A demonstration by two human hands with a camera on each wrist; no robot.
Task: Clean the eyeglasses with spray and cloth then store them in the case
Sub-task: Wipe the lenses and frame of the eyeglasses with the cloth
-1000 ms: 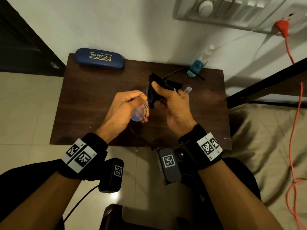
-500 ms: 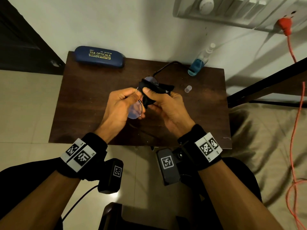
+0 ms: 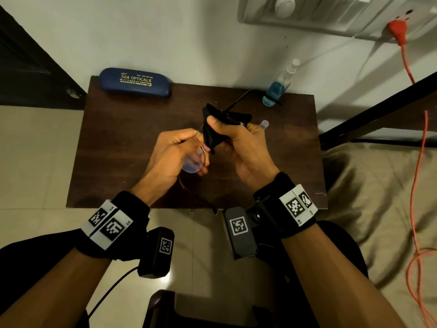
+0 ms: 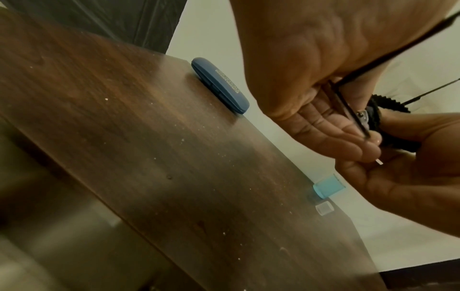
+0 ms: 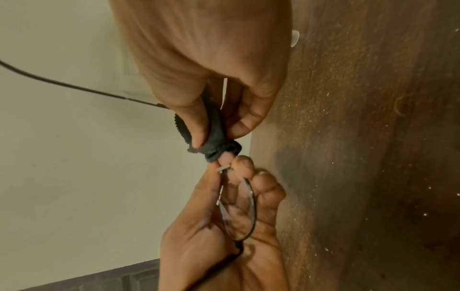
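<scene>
Over a dark wooden worktop (image 3: 132, 143) against a pale wall, the left hand (image 3: 176, 153) pinches the eyeglasses (image 3: 194, 163) at the frame. The right hand (image 3: 241, 144) pinches a black cloth (image 3: 214, 138) over the other lens. The blue case (image 3: 134, 82) lies closed at the back left, and the spray bottle (image 3: 280, 85) stands at the back right.

The case (image 3: 134, 82) at upper left is navy with gold lettering. The cloth (image 3: 216, 129) is black, its edge zigzag-cut. The bottle (image 3: 277, 89) holds blue liquid. The desk (image 3: 123, 147) is dark brown woodgrain, and an orange cord (image 3: 412, 143) runs down the right.
</scene>
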